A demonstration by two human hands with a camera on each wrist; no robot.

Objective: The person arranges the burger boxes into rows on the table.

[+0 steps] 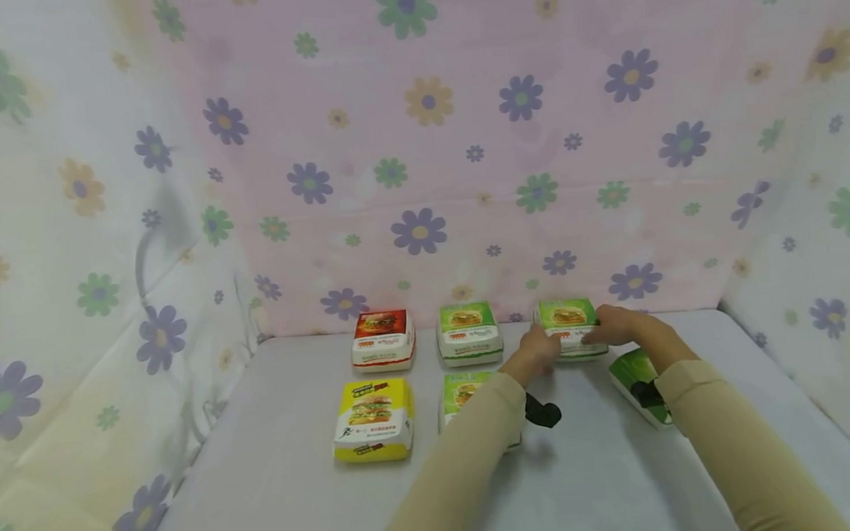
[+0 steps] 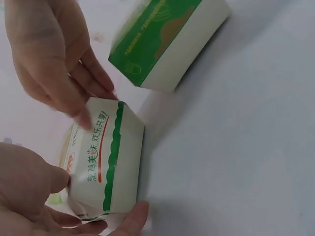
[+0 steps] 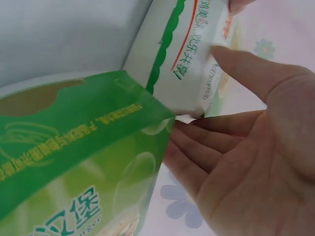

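A green-and-white burger box [image 1: 569, 318] sits at the back right of the table, between both hands. My left hand [image 1: 536, 351] holds its left end, with thumb [image 2: 58, 179] at the front edge and fingers around the end. At the opposite end is my right hand [image 1: 617, 324], its fingers loosely extended beside the box and its thumb [image 3: 246, 69] over the printed front. Whether that thumb presses the box I cannot tell. Nearer and to the right, another green burger box [image 1: 631, 373] stands turned at an angle, partly hidden by the right wrist.
A red burger box [image 1: 382, 338] and a green one [image 1: 468, 333] stand in the back row. In front are a yellow burger box [image 1: 373, 421] and a green one [image 1: 458, 393], the latter partly behind the left sleeve. Flowered cloth [image 1: 417, 151] encloses the table [image 1: 285, 481].
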